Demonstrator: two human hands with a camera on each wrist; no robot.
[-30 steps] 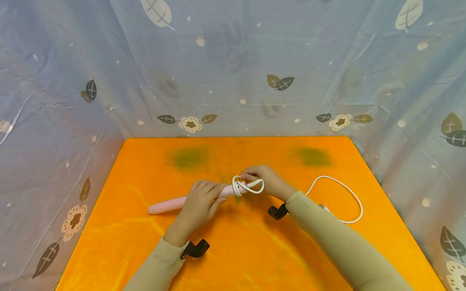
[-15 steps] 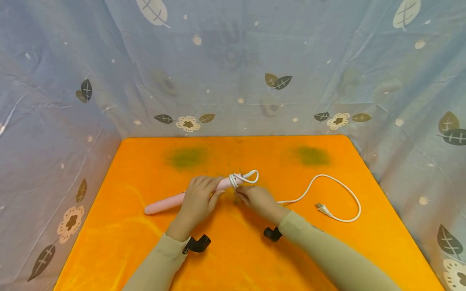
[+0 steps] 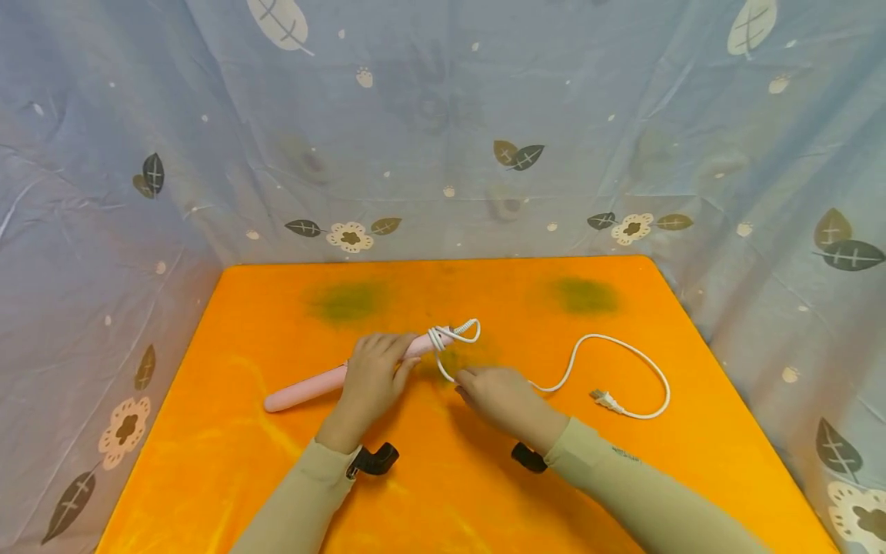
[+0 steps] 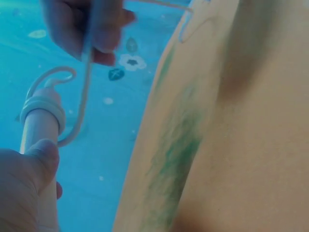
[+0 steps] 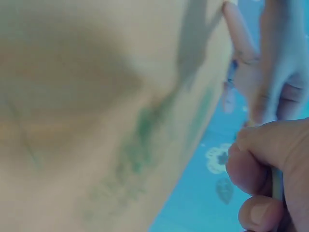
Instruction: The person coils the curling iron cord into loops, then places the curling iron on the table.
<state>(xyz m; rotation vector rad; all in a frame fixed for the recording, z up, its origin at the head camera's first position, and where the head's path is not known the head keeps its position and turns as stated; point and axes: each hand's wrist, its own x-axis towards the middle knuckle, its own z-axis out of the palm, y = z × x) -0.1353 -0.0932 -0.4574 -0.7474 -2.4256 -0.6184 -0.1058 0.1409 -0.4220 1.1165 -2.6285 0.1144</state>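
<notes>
A slim pink hair straightener (image 3: 308, 390) lies slantwise in my left hand (image 3: 374, 377), which grips it around the middle in the head view. Its white power cord (image 3: 436, 339) is wound in several turns about the handle end, with a small loop standing out past the tip. From those turns the cord runs to my right hand (image 3: 508, 404), which pinches it between thumb and fingers, to the right of the handle. In the left wrist view the coils (image 4: 44, 112) sit just beyond my left thumb. The right wrist view shows my right fingers (image 5: 260, 212) curled round the cord.
The cord's free part curves over the orange tabletop (image 3: 429, 492) at the right, ending in a two-pin plug (image 3: 606, 400). A patterned curtain (image 3: 443, 154) hangs behind the table and along both sides. Dark wrist-camera mounts (image 3: 374, 460) stick out from the sleeves.
My right hand has come from behind the handle end toward me and then rightward, drawing a length of cord off the handle. My left hand keeps its grip on the hair straightener.
</notes>
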